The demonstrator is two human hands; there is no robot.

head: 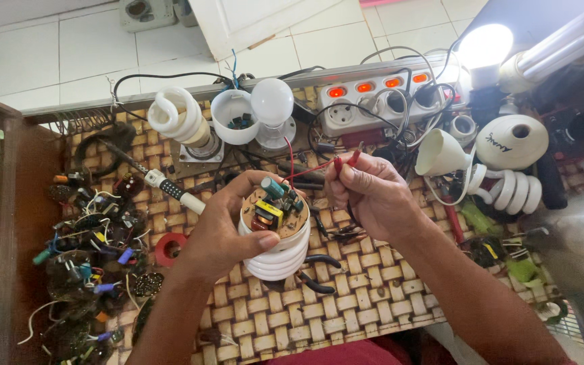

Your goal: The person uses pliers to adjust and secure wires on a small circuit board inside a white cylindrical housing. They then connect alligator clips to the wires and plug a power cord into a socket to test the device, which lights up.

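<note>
Holding the spiral bulb [275, 236] with its circuit board facing up, the left hand [228, 233] is wrapping its fingers around it. The right hand [373, 192] is just to the right, pinching two red wire tips [346, 161]. Two hands, one held bulb, two tips, three glowing switches [365, 87].

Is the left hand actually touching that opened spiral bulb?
Touching. The head view shows the left hand wrapped around the spiral bulb, with the thumb pressed on its white base and fingers behind it.
</note>
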